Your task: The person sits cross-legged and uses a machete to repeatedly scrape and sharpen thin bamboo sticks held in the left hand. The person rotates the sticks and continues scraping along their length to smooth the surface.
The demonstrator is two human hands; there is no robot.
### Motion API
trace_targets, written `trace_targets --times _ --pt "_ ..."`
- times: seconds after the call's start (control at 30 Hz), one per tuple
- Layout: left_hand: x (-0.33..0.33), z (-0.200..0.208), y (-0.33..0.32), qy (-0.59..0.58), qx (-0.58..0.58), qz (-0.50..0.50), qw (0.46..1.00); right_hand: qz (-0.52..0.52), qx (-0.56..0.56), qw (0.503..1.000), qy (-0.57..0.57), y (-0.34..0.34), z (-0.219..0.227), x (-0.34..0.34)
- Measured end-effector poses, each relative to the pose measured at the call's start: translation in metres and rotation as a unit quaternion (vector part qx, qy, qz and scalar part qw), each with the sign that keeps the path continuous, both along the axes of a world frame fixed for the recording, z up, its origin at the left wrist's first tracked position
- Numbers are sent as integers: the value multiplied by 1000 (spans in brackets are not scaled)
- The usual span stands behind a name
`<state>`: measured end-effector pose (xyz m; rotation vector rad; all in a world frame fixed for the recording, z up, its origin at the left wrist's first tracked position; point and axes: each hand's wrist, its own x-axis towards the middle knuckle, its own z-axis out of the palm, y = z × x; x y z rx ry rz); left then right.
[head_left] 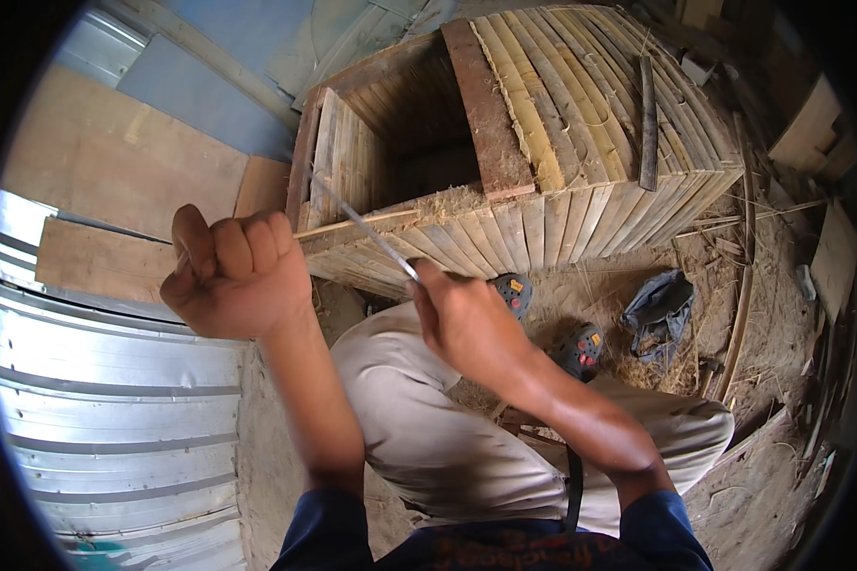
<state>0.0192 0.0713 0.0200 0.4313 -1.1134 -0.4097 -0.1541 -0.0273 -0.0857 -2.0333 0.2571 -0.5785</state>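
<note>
My left hand [243,271] is closed in a fist left of the box's near corner. A thin pale bamboo strip [357,224] runs from the fist along the box's edge; the part inside the fingers is hidden. In front of the box, my right hand [462,314] is wrapped round the end of a long, narrow knife [367,228]. Its handle is hidden in my grip. The blade slants up and left, crossing the strip in view; I cannot tell whether they touch. Bamboo slats cover the large box [581,224], with a square opening at its left end.
A loose dark slat [647,124] lies on the box top. On the dirt floor are a crumpled dark bag [659,314], wood scraps and shavings, close to my clogs [579,350]. Corrugated metal sheeting [124,390] and plywood [124,143] stand at the left.
</note>
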Motion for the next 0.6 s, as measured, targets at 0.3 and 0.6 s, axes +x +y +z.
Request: trace_targets --times 0.3,0.6 --pt "3 -3 3 -1 -6 -12 1000 -30 -54 997 34 -10 2 -2" --pt "-1 0 -1 -14 2 -23 1000 -34 -22 993 114 -15 -11 -8"
